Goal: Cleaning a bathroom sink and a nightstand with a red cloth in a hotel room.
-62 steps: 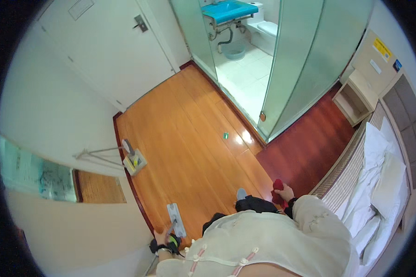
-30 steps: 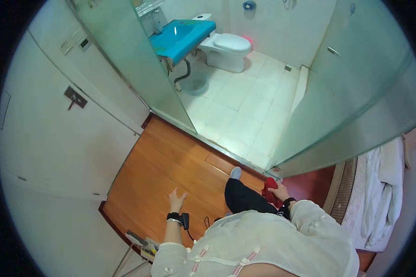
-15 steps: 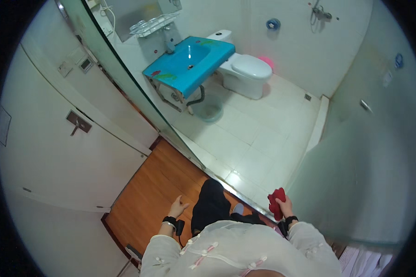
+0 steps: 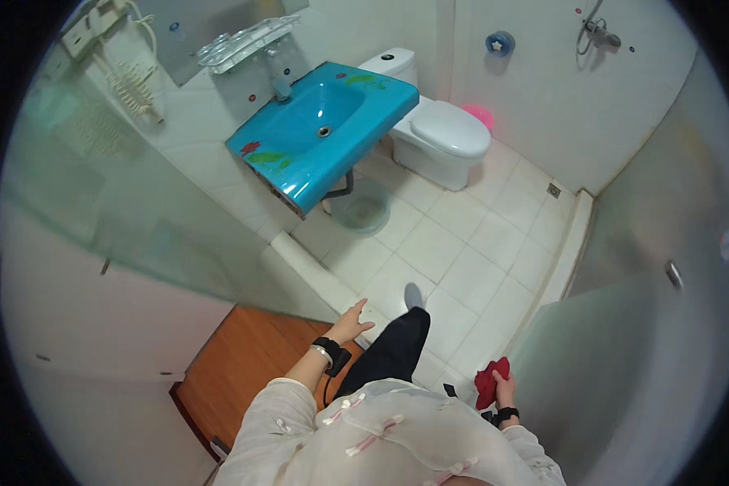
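A crumpled red cloth [image 4: 488, 382] is gripped in my right hand [image 4: 504, 390], low and to the right, close to the frosted glass door. My left hand [image 4: 350, 324] holds nothing; its fingers are stretched forward and apart, above the raised threshold and near the edge of the glass panel. Both wrists carry black straps, and a bangle shows on the left one. Ahead of my hands stands a bright blue washbasin [image 4: 328, 130] with painted flowers, its drain open to view and a tap at its back. One of my feet, in a grey shoe [image 4: 414, 296], is on the white tiles.
A white toilet [image 4: 441, 142] with its lid down stands beyond the basin. A basin-like tub [image 4: 361, 207] sits on the floor under the washbasin. Frosted glass panels [image 4: 154, 202] flank the opening. Wooden flooring [image 4: 255, 364] lies at left behind the threshold [image 4: 312, 271].
I have stepped forward over the threshold into the tiled bathroom, and the basin and toilet appear nearer. My left hand has reached forward. The red cloth stays in my right hand.
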`<state>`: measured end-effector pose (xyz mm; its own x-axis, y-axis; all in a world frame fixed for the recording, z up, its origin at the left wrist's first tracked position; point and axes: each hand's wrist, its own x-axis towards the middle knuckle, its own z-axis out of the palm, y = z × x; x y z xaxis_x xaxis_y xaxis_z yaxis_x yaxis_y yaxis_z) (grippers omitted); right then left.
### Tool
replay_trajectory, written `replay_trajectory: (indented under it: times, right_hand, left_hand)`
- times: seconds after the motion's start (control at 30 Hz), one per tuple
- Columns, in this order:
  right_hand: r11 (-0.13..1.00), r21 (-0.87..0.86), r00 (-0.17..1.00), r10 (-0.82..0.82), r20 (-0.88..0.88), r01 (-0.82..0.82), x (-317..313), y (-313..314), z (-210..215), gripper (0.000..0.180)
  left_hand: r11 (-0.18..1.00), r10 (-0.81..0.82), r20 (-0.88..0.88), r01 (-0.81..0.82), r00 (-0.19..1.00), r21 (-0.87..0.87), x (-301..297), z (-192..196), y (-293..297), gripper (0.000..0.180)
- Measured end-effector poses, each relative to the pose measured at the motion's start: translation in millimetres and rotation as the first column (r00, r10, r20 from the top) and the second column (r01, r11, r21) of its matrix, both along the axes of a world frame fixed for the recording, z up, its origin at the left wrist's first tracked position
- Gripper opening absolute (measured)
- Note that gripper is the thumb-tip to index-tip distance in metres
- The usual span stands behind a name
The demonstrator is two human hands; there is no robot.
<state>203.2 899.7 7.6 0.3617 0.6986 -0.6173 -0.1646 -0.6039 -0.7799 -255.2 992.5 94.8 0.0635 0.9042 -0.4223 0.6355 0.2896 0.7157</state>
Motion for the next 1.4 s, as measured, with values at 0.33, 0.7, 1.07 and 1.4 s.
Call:
replay_trajectory:
  times: [0.33, 0.7, 1.07, 1.4]
  right_hand:
    - [0.941, 0.106, 0.930, 0.294, 0.221, -0.322, -59.4, 322.3, 96.9, 0.036]
    - [0.465, 0.546, 0.669, 0.696, 0.261, -0.697, -253.1, 585.1, 246.7, 0.051]
    - [-0.345, 0.566, -0.269, 0.938, 0.217, -0.749, -473.4, 712.1, 314.0, 0.039]
    - [-0.551, 0.395, -0.345, 0.805, 0.482, -0.735, -583.2, 835.6, 284.9, 0.035]
  left_hand:
    - [0.977, 0.210, -0.075, -0.212, 0.975, -0.019, -60.3, -10.0, 172.0, 0.079]
    - [0.821, 0.552, 0.148, -0.566, 0.821, 0.079, -105.3, 96.1, 278.9, 0.090]
    - [0.651, 0.599, 0.247, -0.643, 0.762, 0.405, -133.8, 162.4, 425.9, 0.091]
    - [0.378, 0.628, 0.743, -0.925, 0.232, -0.031, -161.1, 197.5, 499.2, 0.041]
